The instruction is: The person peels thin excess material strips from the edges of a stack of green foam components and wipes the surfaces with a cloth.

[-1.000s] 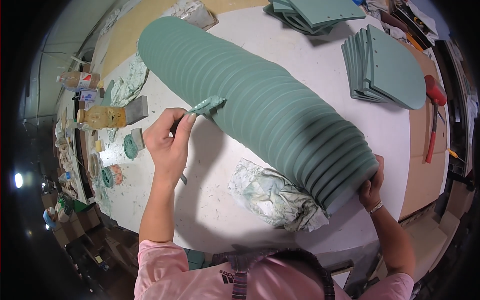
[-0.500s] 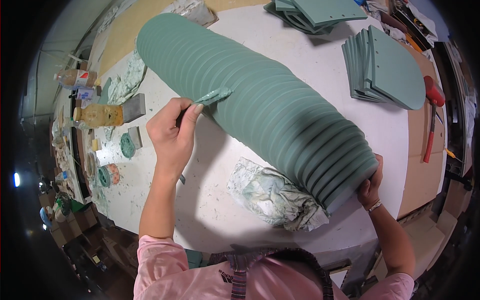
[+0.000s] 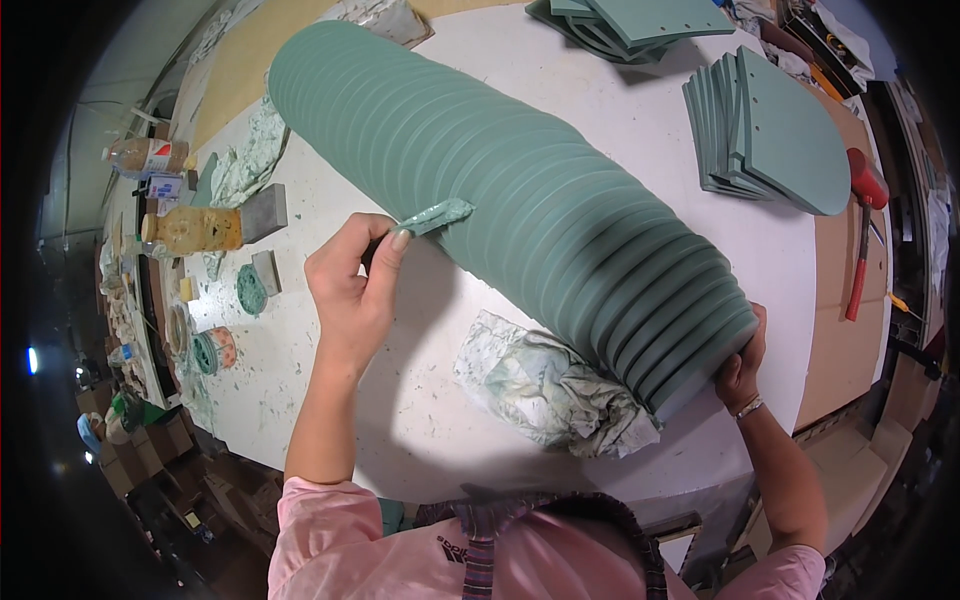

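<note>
A large green ribbed cylinder (image 3: 510, 190) lies slantwise across the white table, made of stacked rounded slabs and narrowing at its near right end. My left hand (image 3: 352, 275) pinches a thin spatula (image 3: 437, 216) loaded with wet green paste. Its tip meets the ridges about midway along the cylinder's near side. At the near right end, my right hand (image 3: 740, 365) rests around the cylinder's edge, its fingers partly hidden behind it. Below the cylinder lies a crumpled, green-stained cloth (image 3: 545, 385).
Green slabs (image 3: 760, 130) stand stacked at the right, beside a red mallet (image 3: 862, 230) on cardboard. More slabs (image 3: 635, 25) lie at the far edge. On the left are a bottle of yellowish liquid (image 3: 200, 229), a grey block (image 3: 265, 213) and a jar of green paste (image 3: 213, 350).
My left hand and the spatula have moved slightly nearer and to the right along the cylinder. My right hand stays at the end.
</note>
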Demonstrator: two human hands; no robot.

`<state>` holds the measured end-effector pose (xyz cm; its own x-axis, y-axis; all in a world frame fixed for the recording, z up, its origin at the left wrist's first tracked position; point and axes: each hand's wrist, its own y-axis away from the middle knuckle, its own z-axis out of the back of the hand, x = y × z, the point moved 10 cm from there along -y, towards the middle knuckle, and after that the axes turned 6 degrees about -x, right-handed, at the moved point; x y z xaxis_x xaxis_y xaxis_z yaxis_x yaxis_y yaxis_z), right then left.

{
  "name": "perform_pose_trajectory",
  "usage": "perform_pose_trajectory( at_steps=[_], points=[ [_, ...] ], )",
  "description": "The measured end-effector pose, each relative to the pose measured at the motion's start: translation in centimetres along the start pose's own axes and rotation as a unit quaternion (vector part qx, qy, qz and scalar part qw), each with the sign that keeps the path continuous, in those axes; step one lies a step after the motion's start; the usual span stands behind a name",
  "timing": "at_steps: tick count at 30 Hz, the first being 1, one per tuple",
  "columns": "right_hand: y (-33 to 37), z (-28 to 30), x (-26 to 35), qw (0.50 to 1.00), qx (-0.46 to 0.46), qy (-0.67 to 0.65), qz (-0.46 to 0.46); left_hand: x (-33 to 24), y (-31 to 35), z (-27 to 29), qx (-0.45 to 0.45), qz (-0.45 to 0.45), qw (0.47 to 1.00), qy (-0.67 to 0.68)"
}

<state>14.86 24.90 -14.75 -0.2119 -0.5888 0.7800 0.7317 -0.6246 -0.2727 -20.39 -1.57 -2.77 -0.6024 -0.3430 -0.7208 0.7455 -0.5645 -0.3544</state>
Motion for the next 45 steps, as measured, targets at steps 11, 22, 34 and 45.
perform_pose_trajectory(
  at_steps=[11,22,34,45],
  points=[
    [0.6,-0.5,-1.3,0.999,0.019,0.008,-0.038,3.0,-1.3,3.2,-0.087,0.037,0.996,-0.002],
    [0.4,-0.4,-1.0,0.999,0.015,0.031,-0.029,1.3,-3.5,3.3,-0.096,-0.025,0.993,-0.066],
    [0.5,-0.3,-1.3,0.999,0.01,0.037,-0.039,3.2,-3.4,3.0,-0.095,0.011,0.995,-0.026],
    [0.6,-0.4,-1.3,0.999,0.005,0.016,-0.048,4.1,-3.8,3.0,-0.097,0.041,0.994,0.023]
  ],
)
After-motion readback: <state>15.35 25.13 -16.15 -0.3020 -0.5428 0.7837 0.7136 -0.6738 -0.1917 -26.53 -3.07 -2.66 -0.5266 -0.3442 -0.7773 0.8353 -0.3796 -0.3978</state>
